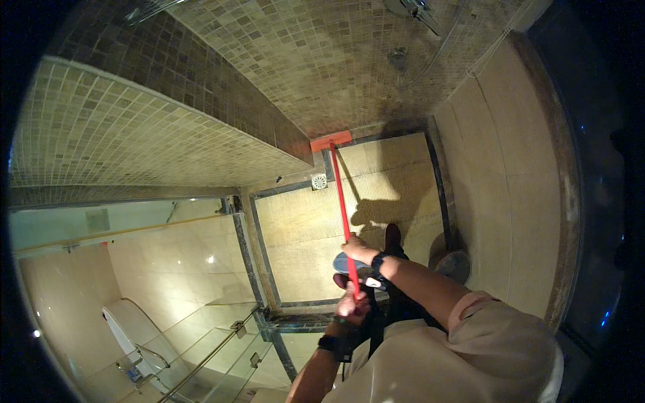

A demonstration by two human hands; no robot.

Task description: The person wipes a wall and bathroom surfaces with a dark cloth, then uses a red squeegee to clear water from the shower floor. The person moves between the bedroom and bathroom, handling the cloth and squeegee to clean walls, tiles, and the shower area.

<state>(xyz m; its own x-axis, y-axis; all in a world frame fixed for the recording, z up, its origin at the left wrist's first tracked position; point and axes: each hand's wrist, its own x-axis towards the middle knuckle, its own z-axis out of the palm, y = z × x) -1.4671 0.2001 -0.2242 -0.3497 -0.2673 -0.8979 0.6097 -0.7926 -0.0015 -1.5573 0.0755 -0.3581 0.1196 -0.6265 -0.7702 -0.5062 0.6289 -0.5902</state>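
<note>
Both hands are on the straight handle (pixel 340 196) of a red long-handled floor tool. Its wide, flat red head (pixel 330 141) lies against the foot of the mosaic-tiled wall, by the inner corner; whether it is a broom or a squeegee I cannot tell. My left hand (pixel 352 305) is wrapped around the handle's near end, close to my body. Farther along the shaft, my right hand (pixel 357 249) grips it above my shoes. A square floor drain (pixel 319 182) lies left of the handle, on the ribbed beige shower floor (pixel 297 216).
A tiled wall (pixel 151 136) juts in from the left, with a small dark object (pixel 279 179) at its foot. Glass panels (pixel 221 347) with metal hinges stand lower left, before a white bathtub (pixel 133 332). A shower mixer (pixel 398 58) is mounted ahead; a rounded object (pixel 452 267) stands right.
</note>
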